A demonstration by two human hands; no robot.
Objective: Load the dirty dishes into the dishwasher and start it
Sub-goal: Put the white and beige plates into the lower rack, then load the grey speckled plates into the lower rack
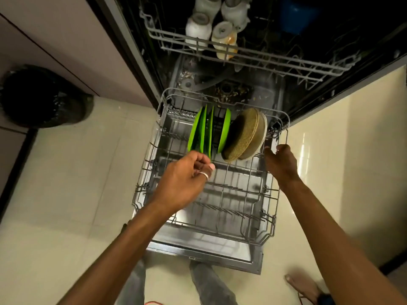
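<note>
The lower rack (145, 186) of the dishwasher is pulled out over the open door (204, 254). Several green plates (199, 130) stand on edge at its far end, with brown speckled plates (242, 135) leaning beside them on the right. My left hand (185, 179), with a ring, pinches the bottom edge of the nearest green plate. My right hand (280, 161) grips the rack's right rim. The upper rack (264, 60) holds several white cups (198, 27) upside down.
A black bin with a bag (41, 95) stands at the left on the tiled floor. A blue container (297, 14) sits deep in the upper rack. Cabinet fronts flank the machine. My legs and a foot (301, 285) are below the door.
</note>
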